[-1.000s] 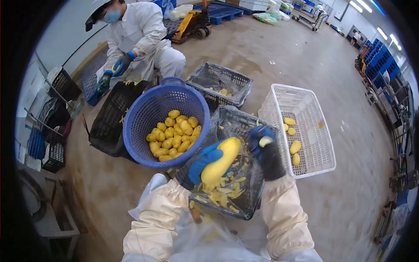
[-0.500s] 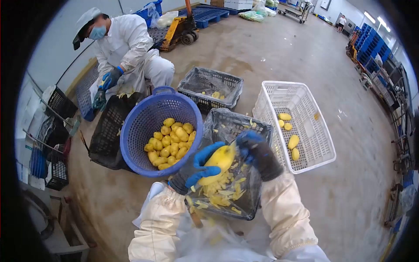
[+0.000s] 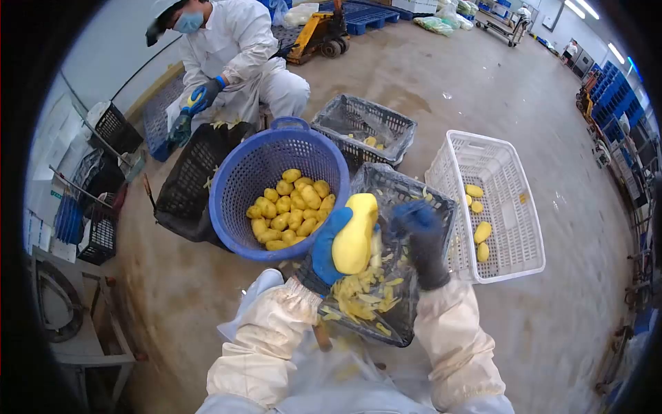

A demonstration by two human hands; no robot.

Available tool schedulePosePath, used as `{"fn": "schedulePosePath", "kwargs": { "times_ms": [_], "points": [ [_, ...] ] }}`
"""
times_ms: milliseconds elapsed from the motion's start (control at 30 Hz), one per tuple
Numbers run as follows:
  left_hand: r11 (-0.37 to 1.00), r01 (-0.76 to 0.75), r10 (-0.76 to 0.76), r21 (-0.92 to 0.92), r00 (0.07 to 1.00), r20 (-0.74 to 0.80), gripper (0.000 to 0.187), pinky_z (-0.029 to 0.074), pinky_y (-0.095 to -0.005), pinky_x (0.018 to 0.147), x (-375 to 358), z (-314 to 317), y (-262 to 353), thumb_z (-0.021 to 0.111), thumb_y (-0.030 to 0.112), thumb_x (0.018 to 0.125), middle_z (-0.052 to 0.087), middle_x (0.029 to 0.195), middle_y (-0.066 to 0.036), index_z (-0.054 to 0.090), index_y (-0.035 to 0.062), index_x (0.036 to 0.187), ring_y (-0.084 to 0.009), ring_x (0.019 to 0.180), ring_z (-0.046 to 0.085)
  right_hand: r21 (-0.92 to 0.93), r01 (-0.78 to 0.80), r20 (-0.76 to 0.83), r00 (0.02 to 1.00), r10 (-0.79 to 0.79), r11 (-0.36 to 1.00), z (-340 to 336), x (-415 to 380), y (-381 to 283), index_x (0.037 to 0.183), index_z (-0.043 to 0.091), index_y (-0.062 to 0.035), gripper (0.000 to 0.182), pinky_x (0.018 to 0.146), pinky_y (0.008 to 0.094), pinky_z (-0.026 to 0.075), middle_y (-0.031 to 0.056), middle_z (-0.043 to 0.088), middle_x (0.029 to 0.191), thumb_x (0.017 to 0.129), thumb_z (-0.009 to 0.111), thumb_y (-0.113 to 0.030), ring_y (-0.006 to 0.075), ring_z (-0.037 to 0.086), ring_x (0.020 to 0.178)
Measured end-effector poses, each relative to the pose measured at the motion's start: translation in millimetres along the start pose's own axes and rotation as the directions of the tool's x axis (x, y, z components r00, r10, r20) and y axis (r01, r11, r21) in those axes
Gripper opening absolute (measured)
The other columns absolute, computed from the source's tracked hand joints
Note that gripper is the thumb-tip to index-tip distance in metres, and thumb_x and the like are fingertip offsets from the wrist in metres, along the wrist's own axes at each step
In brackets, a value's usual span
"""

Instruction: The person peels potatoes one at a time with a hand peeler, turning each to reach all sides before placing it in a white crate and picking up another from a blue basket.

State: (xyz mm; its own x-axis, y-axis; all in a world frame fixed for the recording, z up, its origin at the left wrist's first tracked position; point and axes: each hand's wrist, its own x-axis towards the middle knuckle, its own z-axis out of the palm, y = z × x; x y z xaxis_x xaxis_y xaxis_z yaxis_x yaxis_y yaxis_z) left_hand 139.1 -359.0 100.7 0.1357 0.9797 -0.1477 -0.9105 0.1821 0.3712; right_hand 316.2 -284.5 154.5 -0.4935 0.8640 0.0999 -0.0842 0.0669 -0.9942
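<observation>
On the wet-looking floor (image 3: 538, 310), the blue basket (image 3: 234, 165) of yellow potatoes (image 3: 293, 207) stands to the person's left, and the white crate (image 3: 514, 207) with a few pieces (image 3: 483, 231) at its bottom stands to the right. Between them, directly before the person, sits the black lined crate (image 3: 407, 179); working above its middle seems best, so that whatever is pared off drops inside rather than onto the floor.

Both pale sleeves reach forward from the lower edge of the view, the left one (image 3: 265, 338) slanting inward, the right one (image 3: 455, 338) rising more steeply. The gloved left hand (image 3: 324, 252) grips a large potato (image 3: 355, 234) from its left side, leaving the upper face bare. The gloved right hand (image 3: 419, 224) is raised just beside it, apart from the potato and smeared by blur; whether its fingers are closed, or hold a blade, cannot be told.

The potato is held over the lined crate, its long axis pointing away from the body. Good practice would be a firm grip low on it, fingertips tucked behind the cutting path, light even strokes, and a small turn between passes. Loose peelings (image 3: 358, 297) lie beneath.
</observation>
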Motion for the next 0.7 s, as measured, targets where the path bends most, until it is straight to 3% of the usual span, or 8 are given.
{"fn": "schedulePosePath", "kwargs": {
  "times_ms": [67,167,200,300,333,467,567,700],
  "points": [
    [0.980,0.155,-0.117,-0.126,0.957,0.267,0.054,0.045,-0.0400,0.097,-4,2,2,0.045,0.041,0.095,0.056,0.121,-0.018,0.045,-0.0007,0.130,-0.0299,0.109,0.056,0.485,-0.116,-0.083,0.981,0.178,0.867,-9,3,-18,0.093,0.064,-0.0019,0.013,0.072,0.0258,0.048,0.0040,0.063,0.079,0.085,0.068,-0.012,0.0105,0.059,0.077],
    [0.975,0.060,-0.056,-0.212,0.998,0.026,0.054,0.048,-0.0390,0.092,-5,21,7,0.045,0.042,0.095,0.059,0.116,-0.018,0.046,0.0011,0.131,-0.0290,0.106,0.058,-0.024,-0.016,0.238,0.971,0.021,1.000,23,-22,-11,0.092,0.064,-0.0013,0.011,0.066,0.0245,0.049,0.0038,0.065,0.080,0.085,0.068,-0.010,0.0093,0.060,0.071],
    [0.998,-0.032,0.030,-0.052,0.999,-0.037,0.053,0.048,-0.0382,0.091,-8,19,4,0.044,0.042,0.096,0.059,0.117,-0.017,0.046,0.0026,0.131,-0.0272,0.104,0.058,-0.226,0.238,0.334,0.930,-0.154,0.945,34,-27,-11,0.091,0.063,-0.0014,0.009,0.066,0.0247,0.049,0.0046,0.065,0.080,0.087,0.065,-0.009,0.0099,0.061,0.072],
    [1.000,-0.006,0.007,-0.003,1.000,0.023,0.051,0.047,-0.0381,0.094,7,-11,-4,0.042,0.039,0.097,0.055,0.124,-0.016,0.044,0.0024,0.133,-0.0246,0.109,0.056,0.162,-0.151,0.014,0.988,0.151,0.975,18,-11,-3,0.090,0.065,-0.0011,0.014,0.068,0.0242,0.047,0.0029,0.065,0.081,0.085,0.069,-0.014,0.0090,0.058,0.074],
    [1.000,-0.022,0.021,0.008,0.995,0.103,0.049,0.047,-0.0375,0.094,5,-5,-7,0.040,0.036,0.098,0.054,0.126,-0.015,0.045,0.0019,0.133,-0.0235,0.110,0.056,-0.001,-0.095,-0.186,0.978,0.093,0.996,4,6,0,0.089,0.066,-0.0014,0.013,0.068,0.0243,0.047,0.0025,0.066,0.082,0.084,0.070,-0.012,0.0090,0.058,0.074],
    [0.995,0.007,0.002,-0.097,0.996,0.093,0.045,0.050,-0.0370,0.088,-6,28,3,0.042,0.035,0.098,0.061,0.114,-0.015,0.048,0.0032,0.130,-0.0251,0.100,0.061,-0.106,0.221,0.244,0.951,-0.190,0.970,26,-21,-4,0.089,0.065,-0.0021,0.010,0.068,0.0247,0.047,0.0022,0.065,0.082,0.084,0.069,-0.011,0.0095,0.057,0.073],
    [0.991,-0.052,0.060,0.126,0.996,-0.060,0.044,0.052,-0.0372,0.086,7,-3,-11,0.046,0.034,0.097,0.061,0.113,-0.016,0.048,0.0045,0.130,-0.0250,0.100,0.061,-0.018,-0.052,-0.054,0.997,0.051,0.998,15,-9,8,0.091,0.064,-0.0025,0.012,0.068,0.0253,0.047,0.0016,0.063,0.081,0.084,0.068,-0.011,0.0104,0.057,0.072],
    [0.991,0.136,-0.135,0.004,0.978,0.159,0.044,0.053,-0.0387,0.082,7,-11,-2,0.048,0.035,0.096,0.063,0.110,-0.016,0.050,0.0056,0.128,-0.0266,0.096,0.063,0.204,-0.127,-0.012,0.991,0.133,0.971,-1,-6,-5,0.090,0.064,-0.0025,0.010,0.066,0.0244,0.046,0.0015,0.062,0.076,0.085,0.066,-0.011,0.0099,0.056,0.069]
  ]
}}
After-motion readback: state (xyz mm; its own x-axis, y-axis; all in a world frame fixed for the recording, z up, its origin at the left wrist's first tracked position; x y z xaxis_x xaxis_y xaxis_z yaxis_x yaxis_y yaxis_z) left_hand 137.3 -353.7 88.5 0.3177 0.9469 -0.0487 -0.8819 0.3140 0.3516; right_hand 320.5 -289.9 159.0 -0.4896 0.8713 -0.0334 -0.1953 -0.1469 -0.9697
